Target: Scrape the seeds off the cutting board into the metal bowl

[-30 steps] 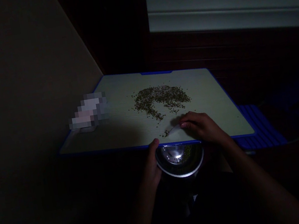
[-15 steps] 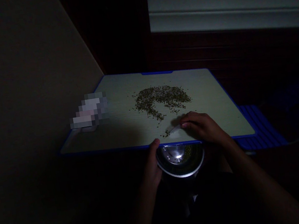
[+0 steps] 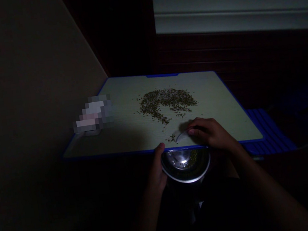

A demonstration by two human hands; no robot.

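A person works in near-darkness over a pale board (image 3: 227,120) edged in blue, strewn with small grains (image 3: 171,98). Read as a clock with its far edge at 12, the board carries most of the grains from the centre toward 1 o'clock. They look dull greenish-brown and matte, packed dense along the top of a ragged arch that opens toward 6 o'clock. Its left leg trails down in a thinning line, the right one breaks into specks, and single grains dot the fringe with pale board between them.

Near 6 o'clock, the right hand (image 3: 210,132) pinches a thin, pale, curved strip (image 3: 181,133) between thumb and fingers, its tip just beside a small cluster of grains.

Directly below, under the near edge, sits a shiny metal bowl (image 3: 189,180) with a bright rim; more grains, greener there, lie inside at its 2 o'clock. The left hand (image 3: 158,170) lies against the bowl at 9 o'clock, thumb tip at the board's edge; the other fingers are lost in shadow, so their grip cannot be told.

A pixelated item (image 3: 92,115) rests on the board at 9 o'clock. A striped blue mat (image 3: 272,132) shows beyond 4 o'clock.
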